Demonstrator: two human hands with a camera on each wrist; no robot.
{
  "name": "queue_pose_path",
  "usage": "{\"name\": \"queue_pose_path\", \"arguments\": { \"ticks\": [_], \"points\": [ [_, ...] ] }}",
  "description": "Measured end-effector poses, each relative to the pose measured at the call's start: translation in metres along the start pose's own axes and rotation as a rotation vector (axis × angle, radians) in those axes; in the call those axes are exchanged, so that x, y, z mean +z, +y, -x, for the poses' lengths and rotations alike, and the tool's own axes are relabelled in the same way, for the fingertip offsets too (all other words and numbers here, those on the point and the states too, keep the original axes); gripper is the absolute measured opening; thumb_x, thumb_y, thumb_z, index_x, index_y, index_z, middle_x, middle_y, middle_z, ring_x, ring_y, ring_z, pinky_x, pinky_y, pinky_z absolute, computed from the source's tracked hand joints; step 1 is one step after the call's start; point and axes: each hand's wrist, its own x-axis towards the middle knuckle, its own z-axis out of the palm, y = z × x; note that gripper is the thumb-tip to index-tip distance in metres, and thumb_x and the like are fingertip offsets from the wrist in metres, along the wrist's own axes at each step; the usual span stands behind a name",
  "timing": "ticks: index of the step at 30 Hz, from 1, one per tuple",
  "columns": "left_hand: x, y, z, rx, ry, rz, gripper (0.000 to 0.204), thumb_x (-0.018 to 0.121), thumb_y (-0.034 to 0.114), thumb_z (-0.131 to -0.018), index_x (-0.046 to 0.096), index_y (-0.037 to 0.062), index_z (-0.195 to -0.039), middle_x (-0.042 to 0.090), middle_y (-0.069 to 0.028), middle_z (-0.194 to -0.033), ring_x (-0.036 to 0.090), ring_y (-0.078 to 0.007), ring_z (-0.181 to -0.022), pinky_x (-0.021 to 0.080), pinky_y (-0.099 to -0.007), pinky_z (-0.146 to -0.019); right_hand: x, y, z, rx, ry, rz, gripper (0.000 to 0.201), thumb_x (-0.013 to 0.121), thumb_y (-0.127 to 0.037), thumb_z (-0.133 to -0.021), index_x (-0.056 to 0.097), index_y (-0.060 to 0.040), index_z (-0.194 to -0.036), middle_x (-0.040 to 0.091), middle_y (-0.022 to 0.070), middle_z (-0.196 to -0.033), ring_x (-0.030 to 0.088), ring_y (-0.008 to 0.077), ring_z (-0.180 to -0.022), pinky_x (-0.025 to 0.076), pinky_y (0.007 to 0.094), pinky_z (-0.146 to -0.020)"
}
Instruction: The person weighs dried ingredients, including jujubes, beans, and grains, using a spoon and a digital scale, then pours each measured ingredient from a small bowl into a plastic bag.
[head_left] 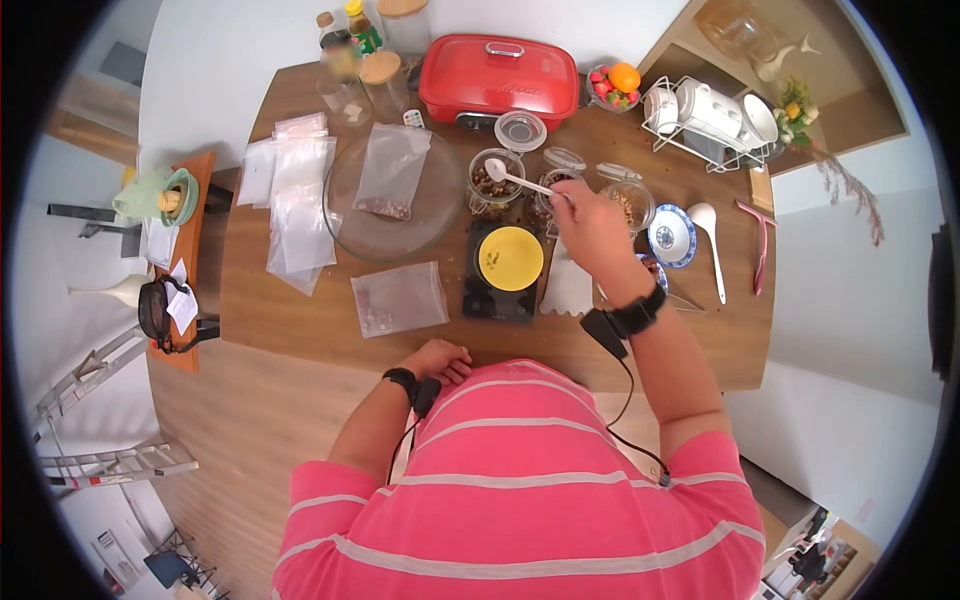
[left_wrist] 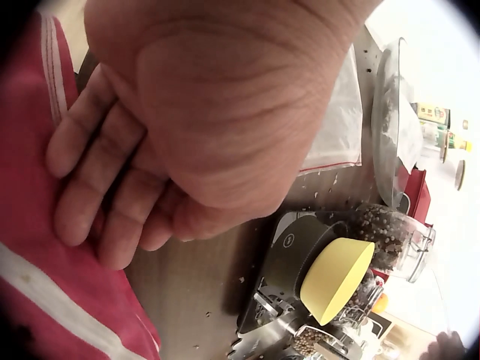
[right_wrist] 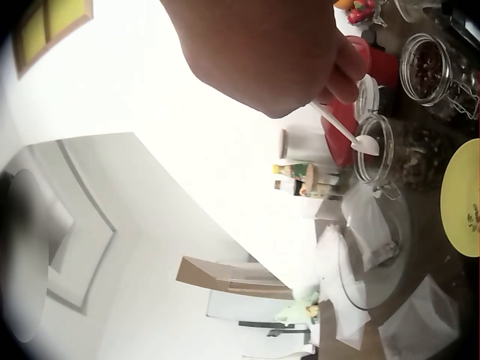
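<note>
Right hand [head_left: 597, 232] pinches white spoon [head_left: 532, 185] at the mouth of glass jar [head_left: 488, 190]; left hand [head_left: 440, 361] loosely curled, empty; small, level scoops should limit spills.

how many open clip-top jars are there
3: left jar under the white spoon's tip, middle jar partly behind the right hand, right jar beside that hand. Others may be hidden.
</note>
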Motion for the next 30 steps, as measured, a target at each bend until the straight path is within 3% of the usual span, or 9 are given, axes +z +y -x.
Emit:
{"name": "queue_pose_path", "arguments": {
  "ticks": [4, 9, 12, 19, 21, 22, 26, 29, 30],
  "points": [
    [0.0, -0.003, -0.002, -0.02, -0.005, 0.001, 0.038, 0.052, 0.039, -0.1, 0.067, 0.0068, -0.114, 0.075, -0.0076, -0.099, 0.073, -0.0196, -0.077, 0.055, -0.0326, -0.062, 0.033, 0.007, -0.013, 0.007, -0.082, 0.073, 0.013, 0.057, -0.015, -0.094, 0.063, -0.0052, -0.1, 0.068, 0.0175, -0.078, 0.067, 0.037, -0.072, 0.054, 0.0462, -0.063],
    [0.0, -0.003, 0.0, -0.01, 0.007, -0.005, 0.039, 0.051, 0.04, -0.1, 0.067, 0.0078, -0.115, 0.075, -0.0083, -0.103, 0.073, -0.0208, -0.08, 0.056, -0.0355, -0.069, 0.052, 0.01, -0.019, -0.206, -0.265, 0.285, 0.014, 0.055, -0.013, -0.093, 0.064, -0.0047, -0.099, 0.068, 0.0195, -0.08, 0.067, 0.0379, -0.077, 0.053, 0.0471, -0.067],
    [0.002, -0.001, 0.004, -0.007, 0.021, 0.002, 0.039, 0.052, 0.04, -0.099, 0.067, 0.0072, -0.114, 0.075, -0.009, -0.103, 0.073, -0.0212, -0.081, 0.056, -0.0367, -0.071, 0.059, 0.018, -0.026, -0.09, -0.407, 0.205, 0.016, 0.055, -0.013, -0.093, 0.062, -0.0037, -0.105, 0.068, 0.0199, -0.079, 0.067, 0.0386, -0.076, 0.053, 0.0481, -0.068],
    [0.004, -0.001, 0.003, 0.007, 0.002, 0.02, 0.038, 0.052, 0.037, -0.098, 0.067, 0.0053, -0.111, 0.075, -0.011, -0.101, 0.073, -0.0215, -0.079, 0.055, -0.0355, -0.069, 0.01, -0.012, -0.043, -0.074, -0.38, 0.252, 0.013, 0.055, -0.011, -0.092, 0.06, -0.0039, -0.102, 0.068, 0.0178, -0.079, 0.067, 0.0375, -0.075, 0.054, 0.0465, -0.067],
    [0.003, -0.001, 0.004, 0.015, -0.003, 0.026, 0.037, 0.052, 0.037, -0.098, 0.067, 0.0052, -0.111, 0.075, -0.011, -0.101, 0.073, -0.0215, -0.078, 0.055, -0.0351, -0.069, 0.011, -0.014, -0.04, -0.321, -0.345, 0.449, 0.007, 0.058, -0.009, -0.086, 0.062, -0.0034, -0.089, 0.07, 0.0143, -0.081, 0.07, 0.0329, -0.069, 0.056, 0.0422, -0.06],
    [0.004, 0.001, 0.006, 0.011, 0.002, 0.014, 0.037, 0.052, 0.037, -0.098, 0.067, 0.0054, -0.111, 0.075, -0.011, -0.101, 0.073, -0.0215, -0.078, 0.055, -0.0349, -0.068, 0.016, -0.012, -0.037, -0.326, -0.347, 0.451, 0.007, 0.058, -0.009, -0.086, 0.062, -0.0034, -0.089, 0.07, 0.0143, -0.081, 0.07, 0.0329, -0.069, 0.056, 0.0422, -0.06],
    [0.003, 0.001, 0.003, -0.01, 0.004, 0.0, 0.037, 0.053, 0.037, -0.097, 0.068, 0.0065, -0.111, 0.076, -0.0107, -0.1, 0.074, -0.0213, -0.078, 0.055, -0.0346, -0.068, 0.054, 0.002, -0.026, -0.267, -0.411, 0.453, 0.009, 0.054, -0.009, -0.089, 0.06, -0.0018, -0.09, 0.068, 0.0146, -0.077, 0.068, 0.0327, -0.067, 0.055, 0.0411, -0.06],
    [0.002, -0.002, 0.001, 0.005, 0.003, 0.016, 0.036, 0.054, 0.038, -0.097, 0.068, 0.0071, -0.11, 0.076, -0.0107, -0.099, 0.074, -0.0213, -0.078, 0.055, -0.035, -0.068, 0.059, 0.009, -0.041, -0.13, -0.345, 0.338, 0.016, 0.054, -0.012, -0.093, 0.062, 0.0008, -0.09, 0.07, 0.0154, -0.077, 0.069, 0.0314, -0.065, 0.055, 0.0397, -0.06],
    [0.002, -0.003, 0.001, 0.008, 0.004, 0.019, 0.036, 0.054, 0.038, -0.097, 0.068, 0.0071, -0.11, 0.076, -0.0107, -0.099, 0.074, -0.0213, -0.078, 0.055, -0.035, -0.068, 0.053, 0.012, -0.044, 0.022, -0.305, 0.138, 0.017, 0.054, -0.013, -0.093, 0.063, 0.0013, -0.092, 0.069, 0.0191, -0.076, 0.069, 0.0345, -0.068, 0.056, 0.0427, -0.062]
  ]
}}
